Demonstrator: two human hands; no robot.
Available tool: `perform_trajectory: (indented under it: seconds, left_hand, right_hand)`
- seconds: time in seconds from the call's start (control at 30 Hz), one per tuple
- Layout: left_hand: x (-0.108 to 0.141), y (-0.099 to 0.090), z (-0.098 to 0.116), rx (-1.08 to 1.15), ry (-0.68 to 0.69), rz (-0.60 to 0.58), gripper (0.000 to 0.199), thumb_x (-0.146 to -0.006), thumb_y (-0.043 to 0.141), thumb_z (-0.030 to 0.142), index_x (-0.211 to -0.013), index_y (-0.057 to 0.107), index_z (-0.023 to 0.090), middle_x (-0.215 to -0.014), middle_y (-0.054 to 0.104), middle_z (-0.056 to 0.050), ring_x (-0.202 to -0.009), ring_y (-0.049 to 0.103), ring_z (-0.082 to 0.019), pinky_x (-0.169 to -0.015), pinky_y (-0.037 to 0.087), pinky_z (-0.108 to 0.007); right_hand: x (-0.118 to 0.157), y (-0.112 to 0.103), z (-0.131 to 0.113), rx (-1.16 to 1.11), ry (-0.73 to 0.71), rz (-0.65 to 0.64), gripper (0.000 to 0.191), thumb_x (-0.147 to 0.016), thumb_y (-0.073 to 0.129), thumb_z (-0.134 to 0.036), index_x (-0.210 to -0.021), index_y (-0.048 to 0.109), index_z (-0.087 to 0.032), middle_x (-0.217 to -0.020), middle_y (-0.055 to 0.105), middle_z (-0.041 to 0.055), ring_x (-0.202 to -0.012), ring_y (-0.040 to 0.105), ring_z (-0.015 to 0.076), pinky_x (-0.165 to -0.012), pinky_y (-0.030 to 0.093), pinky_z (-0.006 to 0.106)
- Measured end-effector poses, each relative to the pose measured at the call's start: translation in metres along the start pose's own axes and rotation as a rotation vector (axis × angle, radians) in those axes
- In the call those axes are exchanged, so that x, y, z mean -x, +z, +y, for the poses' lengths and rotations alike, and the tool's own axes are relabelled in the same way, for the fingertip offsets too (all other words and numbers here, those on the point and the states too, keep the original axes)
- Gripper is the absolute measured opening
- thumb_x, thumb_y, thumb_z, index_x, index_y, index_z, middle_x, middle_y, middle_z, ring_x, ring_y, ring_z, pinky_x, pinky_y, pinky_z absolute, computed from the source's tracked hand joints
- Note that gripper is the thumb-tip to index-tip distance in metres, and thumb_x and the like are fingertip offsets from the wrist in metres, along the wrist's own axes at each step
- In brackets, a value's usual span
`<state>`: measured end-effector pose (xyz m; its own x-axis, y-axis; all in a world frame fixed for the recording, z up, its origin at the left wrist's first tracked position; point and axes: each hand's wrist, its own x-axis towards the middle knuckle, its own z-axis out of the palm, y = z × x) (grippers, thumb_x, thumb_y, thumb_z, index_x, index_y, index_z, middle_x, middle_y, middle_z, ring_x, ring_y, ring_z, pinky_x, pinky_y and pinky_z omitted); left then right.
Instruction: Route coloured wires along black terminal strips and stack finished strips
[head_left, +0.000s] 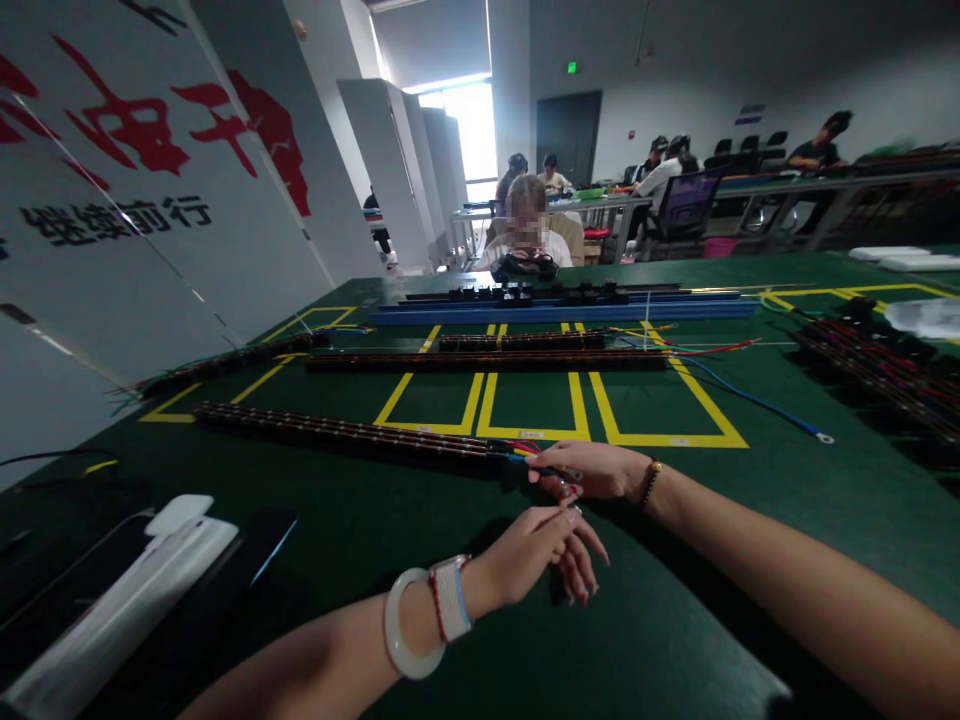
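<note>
My right hand (589, 470) is closed on the coloured wires (525, 452) at the right end of a long dark bar (345, 432). Red, yellow and blue strands show there, and a metal ring lug (573, 474) lies by the fingers. Just below, my left hand (547, 548) almost meets the right fingertips. Its lower fingers hang loosely apart, with nothing visible in them; the thumb is mostly hidden. The bar lies aslant on the green table (360, 600), running away to the left.
Two more dark bars (487, 361) lie beyond, one with a blue wire (750, 400). Blue rails (562, 312) stand at the far edge, bundled wiring (885, 370) at right. Phone-like devices (255, 560) lie at left. A person (529, 225) sits opposite; others work behind.
</note>
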<state>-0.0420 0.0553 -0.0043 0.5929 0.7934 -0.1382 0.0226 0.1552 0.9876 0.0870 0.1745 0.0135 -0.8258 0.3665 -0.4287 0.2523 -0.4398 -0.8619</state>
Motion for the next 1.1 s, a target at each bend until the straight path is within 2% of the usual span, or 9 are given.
perform_trajectory:
  seconds: [0.17, 0.3, 0.4, 0.5, 0.6, 0.7, 0.8, 0.93, 1.1]
  left_hand:
    - [-0.005, -0.003, -0.006, 0.269, -0.047, -0.063, 0.071, -0.087, 0.02, 0.065, -0.091, 0.056, 0.005, -0.091, 0.062, -0.017, -0.081, 0.064, -0.018, -0.08, 0.047, -0.033]
    - [-0.003, -0.002, -0.003, 0.328, -0.124, -0.098, 0.085, -0.085, 0.009, 0.069, -0.098, 0.059, 0.001, -0.1, 0.061, -0.022, -0.089, 0.063, -0.019, -0.09, 0.044, -0.036]
    - [-0.004, -0.004, 0.0, 0.373, -0.182, -0.103, 0.087, -0.084, 0.011, 0.07, -0.1, 0.059, -0.001, -0.105, 0.06, -0.024, -0.093, 0.063, -0.021, -0.095, 0.041, -0.037]
    - [-0.006, -0.004, 0.0, 0.449, -0.192, -0.062, 0.081, -0.086, 0.019, 0.067, -0.102, 0.057, -0.002, -0.109, 0.059, -0.025, -0.097, 0.062, -0.022, -0.098, 0.04, -0.038]
    - [-0.006, -0.001, -0.001, 0.491, -0.16, 0.032, 0.07, -0.089, 0.025, 0.059, -0.108, 0.054, -0.003, -0.109, 0.058, -0.025, -0.096, 0.062, -0.022, -0.1, 0.039, -0.04]
    - [-0.006, 0.004, 0.0, 0.557, -0.088, 0.091, 0.058, -0.092, 0.03, 0.05, -0.119, 0.048, 0.002, -0.113, 0.058, -0.022, -0.102, 0.06, -0.022, -0.103, 0.037, -0.042]
    - [-0.004, 0.007, 0.001, 0.621, -0.022, 0.124, 0.046, -0.092, 0.036, 0.043, -0.119, 0.047, 0.007, -0.116, 0.057, -0.019, -0.107, 0.058, -0.021, -0.103, 0.037, -0.042]
    - [-0.002, 0.011, 0.003, 0.676, 0.037, 0.257, 0.032, -0.091, 0.043, 0.036, -0.106, 0.052, 0.009, -0.112, 0.058, -0.014, -0.102, 0.058, -0.018, -0.1, 0.04, -0.04]
    - [-0.001, 0.014, 0.006, 0.711, 0.035, 0.351, 0.021, -0.089, 0.047, 0.029, -0.096, 0.055, 0.01, -0.097, 0.061, -0.009, -0.091, 0.059, -0.014, -0.093, 0.044, -0.034]
  right_hand:
    - [0.009, -0.004, 0.006, -0.018, -0.012, 0.015, 0.037, -0.079, 0.066, -0.037, -0.099, 0.062, -0.007, -0.072, 0.057, 0.0016, -0.061, 0.055, 0.0049, -0.06, 0.048, 0.015]
    - [0.013, -0.003, 0.014, 0.061, -0.073, 0.033, 0.032, -0.076, 0.068, -0.036, -0.087, 0.061, -0.006, -0.069, 0.057, 0.0011, -0.057, 0.054, 0.0046, -0.056, 0.045, 0.015]
    - [0.016, 0.001, 0.021, 0.219, -0.177, 0.14, 0.03, -0.076, 0.066, -0.037, -0.078, 0.057, -0.008, -0.061, 0.055, -0.0002, -0.051, 0.05, 0.0051, -0.051, 0.041, 0.016]
    - [0.022, 0.008, 0.026, 0.473, -0.239, 0.317, 0.028, -0.08, 0.06, -0.037, -0.076, 0.056, -0.01, -0.059, 0.056, 0.0003, -0.049, 0.05, 0.0067, -0.048, 0.039, 0.017]
    - [0.029, 0.017, 0.027, 0.753, -0.273, 0.48, 0.023, -0.083, 0.054, -0.032, -0.076, 0.058, -0.011, -0.06, 0.059, 0.0018, -0.049, 0.051, 0.0088, -0.046, 0.037, 0.018]
    - [0.035, 0.027, 0.025, 1.044, -0.317, 0.616, 0.02, -0.082, 0.052, -0.026, -0.07, 0.057, -0.012, -0.06, 0.058, 0.0021, -0.049, 0.049, 0.0087, -0.046, 0.032, 0.019]
    - [0.039, 0.037, 0.025, 1.327, -0.361, 0.727, 0.02, -0.082, 0.051, -0.021, -0.066, 0.058, -0.013, -0.066, 0.058, 0.0031, -0.054, 0.047, 0.0087, -0.05, 0.03, 0.021]
    - [0.043, 0.047, 0.028, 1.602, -0.455, 0.795, 0.02, -0.085, 0.054, -0.024, -0.069, 0.062, -0.015, -0.077, 0.059, 0.0043, -0.07, 0.05, 0.0122, -0.061, 0.034, 0.024]
    - [0.044, 0.057, 0.032, 1.862, -0.472, 0.83, 0.017, -0.086, 0.053, -0.022, -0.081, 0.066, -0.014, -0.083, 0.059, 0.0071, -0.074, 0.051, 0.0162, -0.068, 0.037, 0.029]
